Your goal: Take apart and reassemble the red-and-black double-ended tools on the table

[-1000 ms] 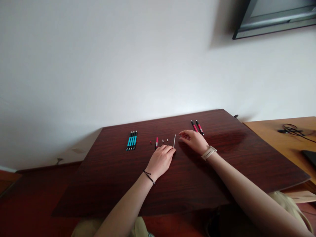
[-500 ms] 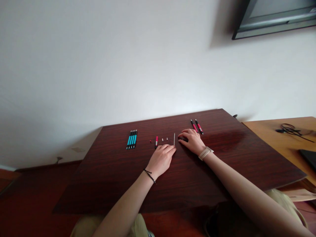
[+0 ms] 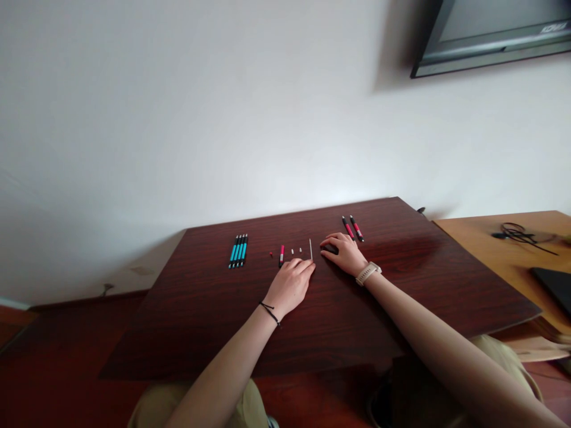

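Tabletop (image 3: 339,333) of dark reddish wood fills the lower middle of the view, set against a plain white wall (image 3: 178,107). At 1 o'clock a dark-framed screen (image 3: 491,32) hangs on that wall. At 3 o'clock a lighter wooden desk (image 3: 486,238) stands just beside the table, carrying one tangle of black cable (image 3: 517,233) and one flat black thing (image 3: 555,284) cut by the frame edge. The floor below is reddish brown.

Counted along the far part of the table: four blue pens (image 3: 238,251) lie side by side, touching, at 11 o'clock from the hands. Two red pens (image 3: 352,228) lie side by side at 1 o'clock from the hands. Between the groups lie loose parts in a row: one tiny red bit (image 3: 270,255), one short red pen barrel (image 3: 281,255), two small white bits (image 3: 296,250) and one thin white refill (image 3: 310,249) pointing toward 12 o'clock.

The left hand (image 3: 289,286), with a thin black band at the wrist, rests palm down on the wood, fingers loosely curled and closed on nothing that shows; its fingertips lie just below the refill's near end, and whether they touch it cannot be told. The right hand (image 3: 344,254), with a pale watch on the wrist, lies flat just right of the refill, its fingers bent over a small dark piece (image 3: 329,248) on the table. Whether that piece is pinched or only covered cannot be told.
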`<state>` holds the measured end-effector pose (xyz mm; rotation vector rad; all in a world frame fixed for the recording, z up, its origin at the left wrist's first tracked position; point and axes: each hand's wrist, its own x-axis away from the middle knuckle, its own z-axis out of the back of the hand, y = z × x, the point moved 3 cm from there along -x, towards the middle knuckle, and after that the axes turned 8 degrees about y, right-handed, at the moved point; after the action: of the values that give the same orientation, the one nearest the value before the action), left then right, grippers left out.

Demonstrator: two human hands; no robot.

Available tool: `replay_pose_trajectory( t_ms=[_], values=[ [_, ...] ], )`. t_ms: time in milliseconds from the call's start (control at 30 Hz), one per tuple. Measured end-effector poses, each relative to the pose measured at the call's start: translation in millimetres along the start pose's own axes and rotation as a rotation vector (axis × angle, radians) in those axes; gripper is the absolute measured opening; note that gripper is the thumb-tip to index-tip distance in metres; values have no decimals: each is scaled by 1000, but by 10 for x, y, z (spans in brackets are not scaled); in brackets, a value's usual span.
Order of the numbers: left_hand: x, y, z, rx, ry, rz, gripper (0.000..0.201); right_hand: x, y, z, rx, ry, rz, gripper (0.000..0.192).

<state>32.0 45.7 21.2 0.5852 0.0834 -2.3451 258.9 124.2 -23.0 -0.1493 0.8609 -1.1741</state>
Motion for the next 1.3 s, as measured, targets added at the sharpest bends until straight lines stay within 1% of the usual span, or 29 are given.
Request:
replay_pose_trajectory(
  t_ms=[100, 300, 467, 600, 800, 967, 1300],
  values=[
    [-1, 7, -2, -5, -5, -3, 38, -12, 13, -7, -8, 0, -3, 16],
    [-7, 15, 0, -2, -12, 7, 36, -22, 21, -20, -31, 3, -5, 17],
    [-8, 15, 13, 7, -13, 18, 36, -10, 29, -15, -59, 30, -4, 25],
    [6, -12, -13, 11, -6, 1, 41, -2, 42, -18, -72, 37, 7, 30],
    [24, -46, -74, 27, -11, -25, 43, 15, 48, -14, -59, 6, 13, 33],
    [20, -29, -50, 20, -8, -40, 42, 70, -4, 47, -68, -41, 45, 41],
    [16, -4, -20, 5, -13, -53, 38, 82, -26, 73, -59, -70, 59, 43]
  ],
)
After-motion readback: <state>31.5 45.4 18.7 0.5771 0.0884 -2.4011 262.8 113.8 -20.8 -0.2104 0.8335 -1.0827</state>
